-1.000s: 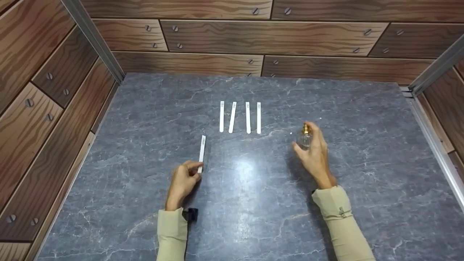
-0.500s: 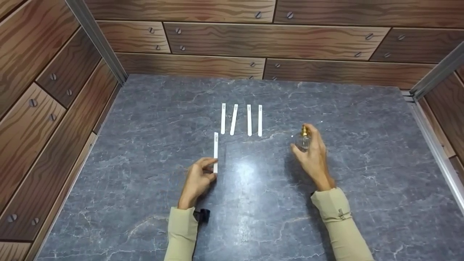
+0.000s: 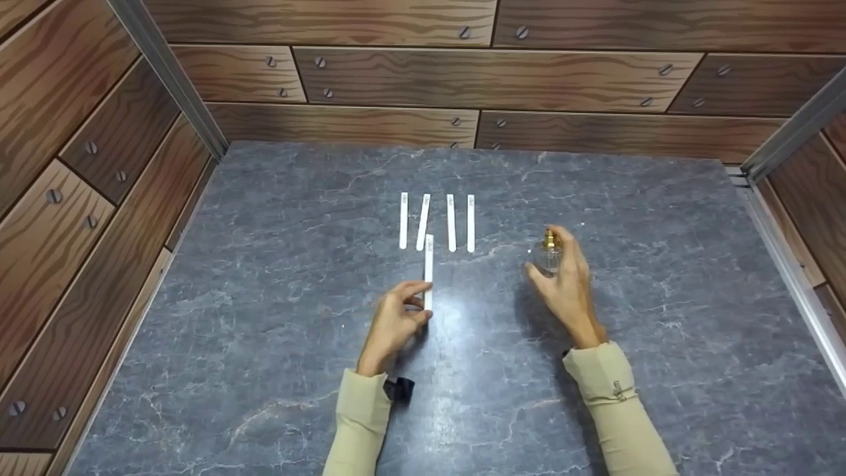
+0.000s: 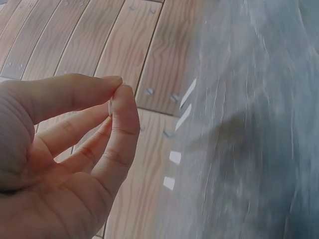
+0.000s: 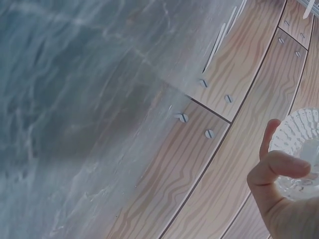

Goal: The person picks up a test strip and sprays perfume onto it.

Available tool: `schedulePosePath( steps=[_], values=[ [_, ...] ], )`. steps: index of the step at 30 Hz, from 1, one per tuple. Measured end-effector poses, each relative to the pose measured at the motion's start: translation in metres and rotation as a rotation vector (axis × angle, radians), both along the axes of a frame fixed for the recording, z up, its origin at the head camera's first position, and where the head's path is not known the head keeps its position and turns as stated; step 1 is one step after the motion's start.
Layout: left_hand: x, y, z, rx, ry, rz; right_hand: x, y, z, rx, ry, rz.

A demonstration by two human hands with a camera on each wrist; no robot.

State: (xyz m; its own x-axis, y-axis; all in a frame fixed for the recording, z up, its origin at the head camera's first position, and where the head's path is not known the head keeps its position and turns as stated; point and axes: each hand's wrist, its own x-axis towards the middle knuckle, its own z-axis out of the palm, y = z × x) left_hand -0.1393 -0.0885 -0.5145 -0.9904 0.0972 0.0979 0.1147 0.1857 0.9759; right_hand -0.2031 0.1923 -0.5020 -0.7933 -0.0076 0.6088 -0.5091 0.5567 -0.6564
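Note:
My left hand (image 3: 395, 317) pinches a white perfume test strip (image 3: 429, 261) by its near end, between thumb and fingers. Printed marks show at the strip's far end, which overlaps the foot of one lying strip in the head view. From the left wrist, the pinched strip (image 4: 110, 108) appears nearly edge-on. To the right, my right hand (image 3: 570, 291) grips a clear glass perfume bottle (image 3: 548, 259) with a gold spray top, index finger at the sprayer. The right wrist view shows the bottle's ribbed glass base (image 5: 295, 132), with the thumb against it.
Several more white test strips (image 3: 451, 223) lie in a row, roughly parallel, on the grey marble-patterned table (image 3: 264, 277). Wood-patterned panels (image 3: 396, 76) stand behind and at both sides. Metal rails (image 3: 175, 79) run up the back corners.
My left hand has carried its strip rightward, from left of the lying row to just in front of it. My right hand holds the bottle in nearly the same place.

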Motion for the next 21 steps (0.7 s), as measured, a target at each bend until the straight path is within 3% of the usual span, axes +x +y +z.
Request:
schedulePosePath(
  steps=[14, 21],
  values=[
    [-0.004, 0.021, 0.008, 0.013, -0.05, -0.048, -0.001, -0.006, -0.003, -0.008, 0.019, 0.022],
    [-0.007, 0.027, 0.014, -0.046, -0.002, -0.078, -0.002, -0.006, -0.003, 0.0, 0.015, 0.029]
  ],
)
